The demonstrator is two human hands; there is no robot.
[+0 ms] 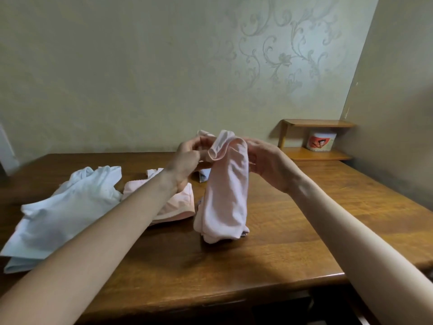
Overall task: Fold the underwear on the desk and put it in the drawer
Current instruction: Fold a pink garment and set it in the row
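The left hand and right hand each pinched the top of the underwear, which hung over the desk. Bare wood lay to the right and along the near edge. White cloth and pink cloth crowded the left. A jar sat on the corner shelf.

Small two-tier wooden shelf, white tub with red picture label on its lower board under the top board, pale wallpaper with scroll-floral pattern behind and left of shelf, plain wall to its right.
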